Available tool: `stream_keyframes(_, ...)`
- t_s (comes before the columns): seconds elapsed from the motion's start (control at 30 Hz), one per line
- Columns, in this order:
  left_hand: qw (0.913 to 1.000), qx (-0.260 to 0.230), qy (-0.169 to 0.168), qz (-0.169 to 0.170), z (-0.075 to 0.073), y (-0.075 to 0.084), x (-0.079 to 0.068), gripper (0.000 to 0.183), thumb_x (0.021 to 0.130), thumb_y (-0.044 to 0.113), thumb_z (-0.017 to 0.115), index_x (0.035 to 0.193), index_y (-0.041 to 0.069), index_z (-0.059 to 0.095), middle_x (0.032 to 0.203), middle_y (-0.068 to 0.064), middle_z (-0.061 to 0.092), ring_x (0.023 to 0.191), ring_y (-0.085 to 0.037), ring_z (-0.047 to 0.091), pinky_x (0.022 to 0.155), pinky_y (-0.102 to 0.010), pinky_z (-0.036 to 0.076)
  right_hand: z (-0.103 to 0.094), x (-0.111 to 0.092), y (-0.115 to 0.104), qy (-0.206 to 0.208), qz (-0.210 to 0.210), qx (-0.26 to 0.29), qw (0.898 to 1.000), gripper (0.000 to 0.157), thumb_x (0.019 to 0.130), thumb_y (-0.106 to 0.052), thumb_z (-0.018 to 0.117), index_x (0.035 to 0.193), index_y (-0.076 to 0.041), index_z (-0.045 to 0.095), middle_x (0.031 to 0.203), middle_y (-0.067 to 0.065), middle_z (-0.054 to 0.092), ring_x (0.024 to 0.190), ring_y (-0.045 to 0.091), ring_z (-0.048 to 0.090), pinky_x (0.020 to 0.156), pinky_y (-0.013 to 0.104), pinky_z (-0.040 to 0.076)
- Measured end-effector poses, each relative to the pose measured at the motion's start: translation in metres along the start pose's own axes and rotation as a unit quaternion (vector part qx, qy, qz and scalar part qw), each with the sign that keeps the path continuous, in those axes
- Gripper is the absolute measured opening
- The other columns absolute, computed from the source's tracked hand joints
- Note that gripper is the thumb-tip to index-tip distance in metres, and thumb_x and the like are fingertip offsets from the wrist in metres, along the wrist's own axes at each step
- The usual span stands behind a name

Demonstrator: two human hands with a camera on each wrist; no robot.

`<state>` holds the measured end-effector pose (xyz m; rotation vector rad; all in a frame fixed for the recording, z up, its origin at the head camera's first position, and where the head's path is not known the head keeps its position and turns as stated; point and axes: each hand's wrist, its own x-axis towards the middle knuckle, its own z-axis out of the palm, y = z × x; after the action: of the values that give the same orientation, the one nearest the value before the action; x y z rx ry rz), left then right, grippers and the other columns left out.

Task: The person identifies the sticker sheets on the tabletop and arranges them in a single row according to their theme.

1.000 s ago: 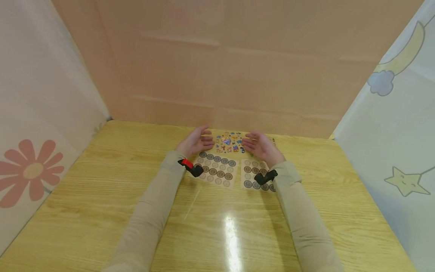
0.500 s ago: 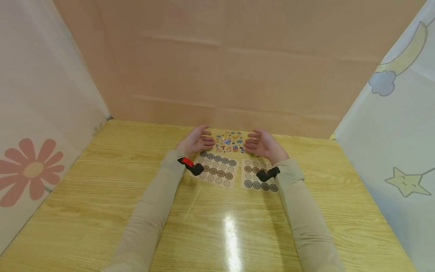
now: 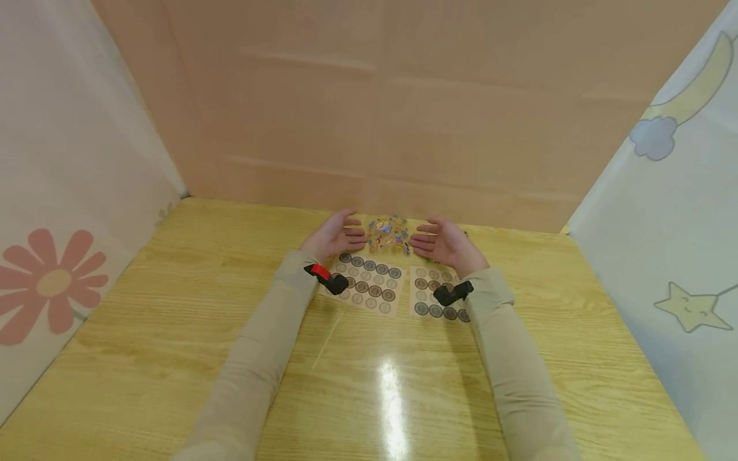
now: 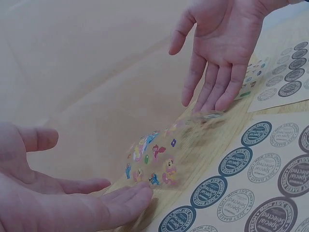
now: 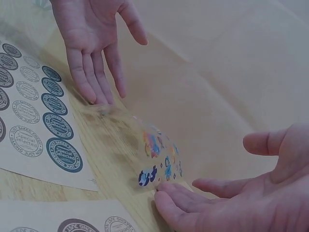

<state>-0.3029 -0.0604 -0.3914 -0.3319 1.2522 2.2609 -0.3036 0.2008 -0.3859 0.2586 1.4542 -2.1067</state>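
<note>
A clear sticker sheet (image 3: 387,234) with colourful cartoon pony stickers lies between the two hands at the back of the table. It bows upward in the middle, as the left wrist view shows of the same sheet (image 4: 157,162). My left hand (image 3: 334,237) has its fingers extended, the fingertips at the sheet's left edge. Facing it, my right hand (image 3: 451,247) holds its fingers straight at the right edge. Both palms face inward and both thumbs stand apart from the sheet. In the right wrist view the bowed sheet (image 5: 159,152) touches the right fingertips.
Two paper sheets of round labels, a left one (image 3: 369,287) and a right one (image 3: 428,301), lie in front of the hands. Beyond the right hand is another clear sticker sheet (image 4: 253,77), partly hidden. A brown backdrop (image 3: 369,128) rises behind the table (image 3: 202,320).
The sticker sheet lay flat earlier and now bows upward. My right hand first shifted slightly right, then came back left against the sheet's edge. The left hand has hardly moved.
</note>
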Motion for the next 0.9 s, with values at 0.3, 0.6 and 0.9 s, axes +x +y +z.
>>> stream_keyframes(0.3, 0.9997, -0.021, -0.006, -0.013, 0.003, -0.003, 0.004, 0.064, 0.102, 0.033, 0.044, 0.15, -0.001, 0.018, 0.151, -0.027, 0.02, 0.134, -0.041, 0.031, 0.11, -0.047, 0.029, 0.002, 0.002, 0.006, -0.007, 0.013, 0.022, 1.0, 0.064, 0.103, -0.033, 0.035, 0.153, -0.003, 0.008, 0.154, 0.022, 0.018, 0.138, 0.035, 0.027, 0.113, 0.045, 0.024)
stream_keyframes(0.6, 0.9998, -0.001, -0.004, -0.018, 0.004, -0.009, 0.007, 0.064, 0.102, 0.035, 0.043, 0.15, 0.0, 0.019, 0.148, -0.028, 0.025, 0.135, -0.039, 0.031, 0.111, -0.045, 0.028, 0.005, 0.002, 0.012, -0.02, 0.008, 0.035, 0.999, 0.064, 0.103, -0.034, 0.034, 0.153, -0.005, 0.007, 0.152, 0.024, 0.022, 0.138, 0.034, 0.028, 0.114, 0.044, 0.023)
stream_keyframes(0.9, 0.9973, 0.066, -0.031, -0.01, 0.004, -0.012, 0.006, 0.066, 0.102, 0.038, 0.041, 0.15, 0.0, 0.019, 0.15, -0.025, 0.027, 0.137, -0.035, 0.029, 0.113, -0.044, 0.025, 0.008, 0.005, 0.016, -0.05, 0.002, 0.044, 0.998, 0.063, 0.104, -0.037, 0.03, 0.153, -0.005, 0.008, 0.153, 0.022, 0.023, 0.139, 0.034, 0.027, 0.115, 0.043, 0.02)
